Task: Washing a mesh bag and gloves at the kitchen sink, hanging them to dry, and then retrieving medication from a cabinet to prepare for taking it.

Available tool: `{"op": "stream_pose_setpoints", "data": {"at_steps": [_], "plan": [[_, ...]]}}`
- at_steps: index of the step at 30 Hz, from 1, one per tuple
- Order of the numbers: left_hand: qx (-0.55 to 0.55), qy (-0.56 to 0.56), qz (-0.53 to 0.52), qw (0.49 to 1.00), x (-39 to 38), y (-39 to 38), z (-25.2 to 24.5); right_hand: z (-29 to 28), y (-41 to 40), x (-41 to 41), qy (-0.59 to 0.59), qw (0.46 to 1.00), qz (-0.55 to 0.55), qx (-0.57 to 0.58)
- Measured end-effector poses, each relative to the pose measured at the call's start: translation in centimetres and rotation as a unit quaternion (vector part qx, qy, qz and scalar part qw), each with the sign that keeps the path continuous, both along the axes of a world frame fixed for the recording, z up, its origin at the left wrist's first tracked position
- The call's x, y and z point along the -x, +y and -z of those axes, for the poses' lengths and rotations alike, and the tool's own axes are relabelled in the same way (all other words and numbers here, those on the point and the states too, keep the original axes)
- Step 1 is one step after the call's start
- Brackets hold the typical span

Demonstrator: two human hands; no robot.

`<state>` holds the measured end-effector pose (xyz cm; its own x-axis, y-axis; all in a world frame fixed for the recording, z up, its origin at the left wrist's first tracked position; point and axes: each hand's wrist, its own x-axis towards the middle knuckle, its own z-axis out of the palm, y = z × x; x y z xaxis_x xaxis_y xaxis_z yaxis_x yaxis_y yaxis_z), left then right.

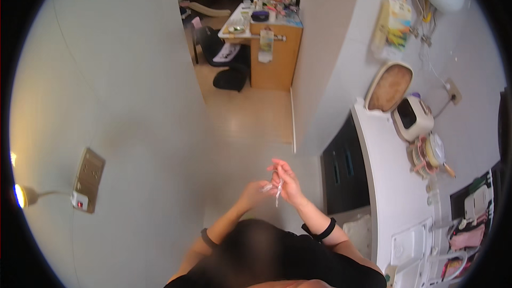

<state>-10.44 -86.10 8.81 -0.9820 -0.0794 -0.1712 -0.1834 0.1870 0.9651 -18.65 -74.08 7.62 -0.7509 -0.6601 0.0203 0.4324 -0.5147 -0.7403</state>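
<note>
In front of my black top, both hands are close together near the middle of the view. My right hand [287, 180] pinches a thin white twisted strip [278, 198], perhaps plastic or paper, whose tail hangs below the fingers. Some of its fingers stick out to the upper left. My left hand [256, 193] is blurred and sits just beside it, at the strip's other whitish end. I cannot tell whether the left fingers grip that end. Dark bands are around both forearms.
A white counter [374, 160] runs along the right, with a cream appliance [414, 118], stacked dishes [426, 156] and a sink [410, 244]. A grey wall [132, 88] with a socket panel [90, 176] borders the left. Ahead, a cluttered desk [276, 52] and black chair [220, 48] stand beyond the passage.
</note>
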Motion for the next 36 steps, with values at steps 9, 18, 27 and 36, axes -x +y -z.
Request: {"op": "stream_pose_setpoints", "data": {"at_steps": [9,18,27,36], "plan": [[0.001,0.01,-0.04,0.999,13.1,-7.7,4.7,1.6,-8.6,11.3,0.014,0.994,0.058,-0.089],[-0.048,0.06,-0.119,0.99,32.9,-13.8,4.4,4.4,-14.3,33.7,0.061,0.991,0.006,-0.12],[-0.123,0.056,-0.328,0.935,44.5,-24.2,-0.6,-1.1,-24.4,48.9,0.203,0.934,-0.17,-0.242],[-0.221,0.079,-0.393,0.889,51.2,-38.1,2.3,-0.7,-42.0,58.5,0.336,0.886,-0.266,-0.175]]}}
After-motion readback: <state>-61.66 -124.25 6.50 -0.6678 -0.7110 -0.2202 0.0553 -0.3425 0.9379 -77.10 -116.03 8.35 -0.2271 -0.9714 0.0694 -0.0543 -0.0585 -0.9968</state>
